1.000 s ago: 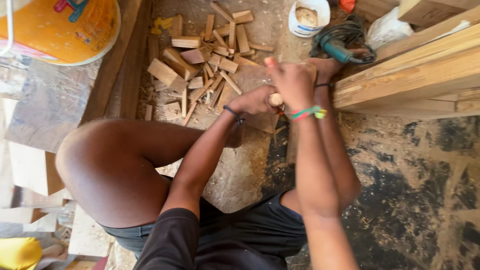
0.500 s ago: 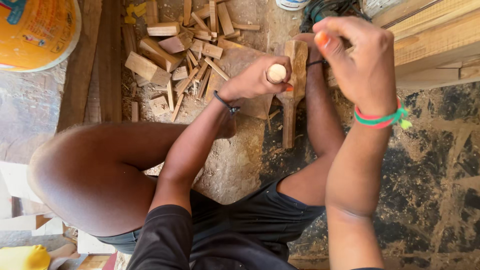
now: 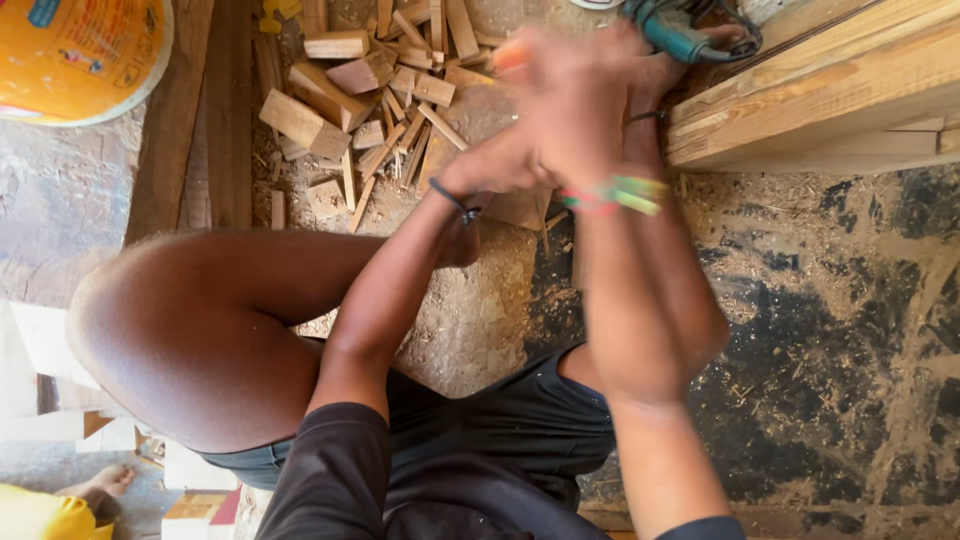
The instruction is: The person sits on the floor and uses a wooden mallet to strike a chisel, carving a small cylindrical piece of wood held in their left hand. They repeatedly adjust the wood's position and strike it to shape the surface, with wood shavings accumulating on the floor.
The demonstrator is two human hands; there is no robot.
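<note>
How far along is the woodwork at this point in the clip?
Done: a heap of cut wood offcuts lies on the sawdust-covered ground. In hand: the right hand is a motion blur above the left hand, which grips something hidden by the blur. Left: stacked timber planks lie alongside, and a teal power tool rests unused.

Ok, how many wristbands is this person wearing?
2: a thin dark band on the left wrist, and a blurred green-and-pink band on the right wrist. Others may be hidden.

bucket (image 3: 70, 55): orange-yellow | power tool (image 3: 672, 32): teal | wristband (image 3: 615, 195): green, pink | offcuts (image 3: 370, 90): pale tan | floor (image 3: 850, 330): black-mottled, sawdust-speckled
</note>
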